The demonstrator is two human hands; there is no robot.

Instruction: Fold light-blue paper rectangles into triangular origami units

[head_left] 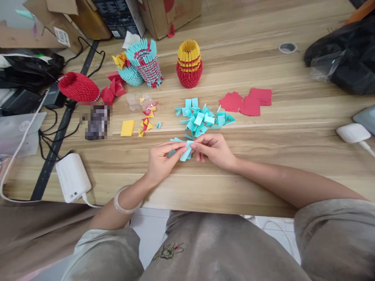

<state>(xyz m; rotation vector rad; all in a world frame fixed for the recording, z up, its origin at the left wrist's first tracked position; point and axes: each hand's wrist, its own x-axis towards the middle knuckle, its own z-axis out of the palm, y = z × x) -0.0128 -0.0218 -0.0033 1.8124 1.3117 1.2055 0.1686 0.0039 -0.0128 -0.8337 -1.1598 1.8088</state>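
Between both hands is a light-blue paper strip [186, 151], pinched from either side near the table's front. My left hand [162, 160] grips its left edge with thumb and forefinger. From the right, my right hand [215, 150] pinches the upper part of the same strip, its other fingers curled below. More light-blue paper shows behind and under the fingers, partly hidden. Just beyond the hands lies a loose heap of folded light-blue paper pieces [200, 119]. Red paper squares [254, 103] are spread to the right of that heap.
Yellow paper squares [127, 128] and small folded triangles [146, 124] lie left. Behind stand a red-and-yellow paper vase [189, 66], a blue-and-red one [148, 64] and a red one [78, 86]. A white charger [73, 177] with cable sits front left; a black bag [345, 54] lies right.
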